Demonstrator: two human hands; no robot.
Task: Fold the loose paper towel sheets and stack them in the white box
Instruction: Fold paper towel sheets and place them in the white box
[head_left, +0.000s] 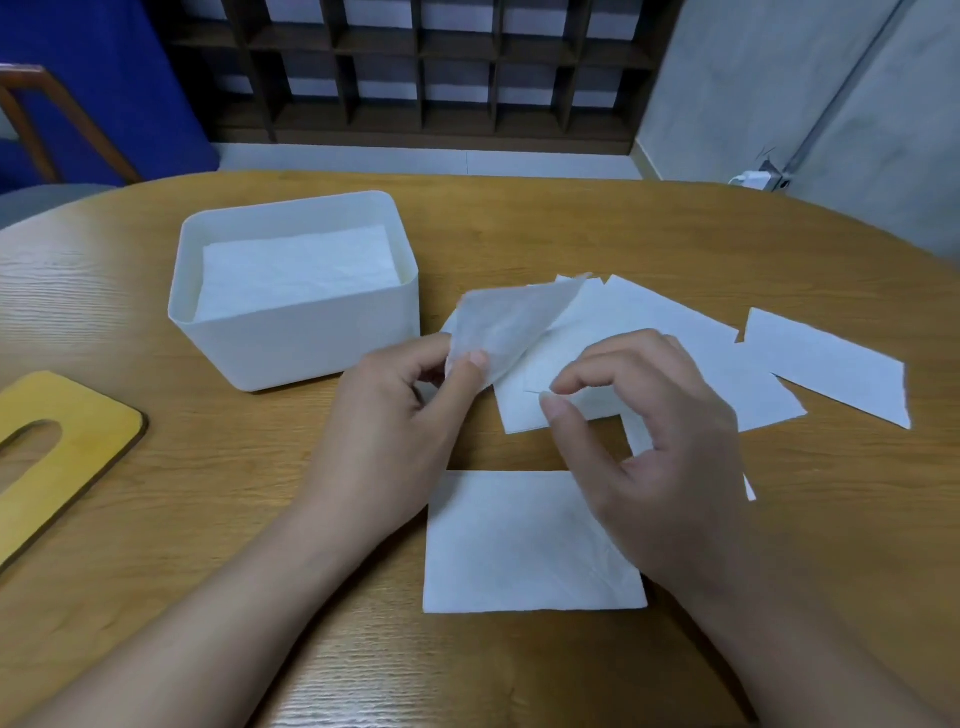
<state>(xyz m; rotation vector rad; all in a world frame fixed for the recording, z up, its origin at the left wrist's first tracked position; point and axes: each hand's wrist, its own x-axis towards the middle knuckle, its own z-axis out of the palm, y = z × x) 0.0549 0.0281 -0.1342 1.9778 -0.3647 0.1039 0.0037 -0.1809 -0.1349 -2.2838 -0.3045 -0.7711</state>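
Observation:
The white box (322, 338) stands on the table at the left, with folded white sheets (296, 270) stacked inside it. My left hand (395, 431) pinches the corner of a thin loose sheet (514, 322) and holds it lifted off the pile. My right hand (649, 441) hovers over the pile of loose sheets (675, 353), thumb and forefinger curled close together at a sheet edge; whether they pinch it is unclear. A folded sheet (509, 551) lies flat near me, partly under my right wrist.
A yellow wooden lid (78, 441) with a slot lies at the left edge of the wooden table (571, 223). One more loose sheet (831, 369) lies at the right. A dark lattice shelf and a grey wall stand behind the table.

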